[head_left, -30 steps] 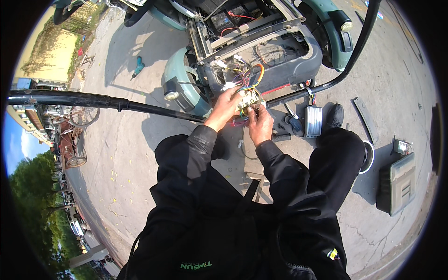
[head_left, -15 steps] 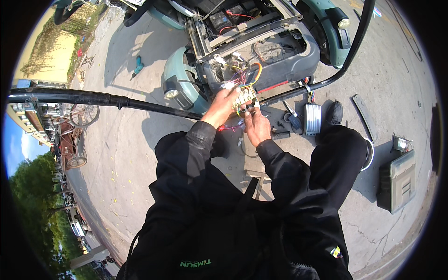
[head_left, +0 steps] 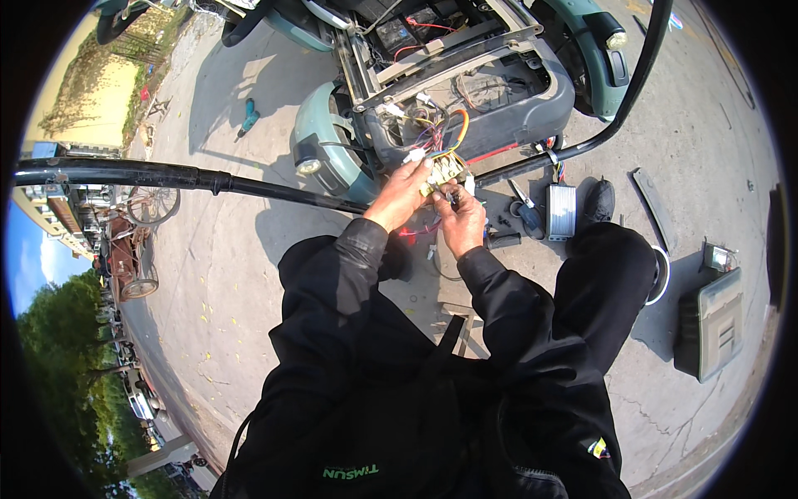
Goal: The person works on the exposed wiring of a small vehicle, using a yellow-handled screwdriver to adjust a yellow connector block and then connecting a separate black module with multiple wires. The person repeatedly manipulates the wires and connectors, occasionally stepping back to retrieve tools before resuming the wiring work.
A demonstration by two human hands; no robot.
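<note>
Between my hands is a pale yellow wiring block (head_left: 447, 171), its upper part showing beyond my fingers. My left hand (head_left: 399, 198) grips its left side, thumb along the near edge. Closed at the block's lower right, my right hand (head_left: 462, 226) pinches something small and dark that I cannot make out. Several coloured wires (head_left: 431, 136), one thick and orange, run from the block up to the dark plastic body of a vehicle (head_left: 524, 112). A white connector (head_left: 414, 155) lies just beyond my left fingers.
A long black bar (head_left: 274, 193) crosses ahead of me. On the concrete to the right lie scissors (head_left: 522, 194), a finned silver box (head_left: 561, 211), a dark shoe-shaped piece (head_left: 598, 202) and a lidded case (head_left: 709, 324). A teal power drill (head_left: 248, 118) rests at far left.
The block has tilted slightly between my hands, and my right fingers have shifted a little along its lower side. My left hand keeps its grip. The whole view has drifted slightly.
</note>
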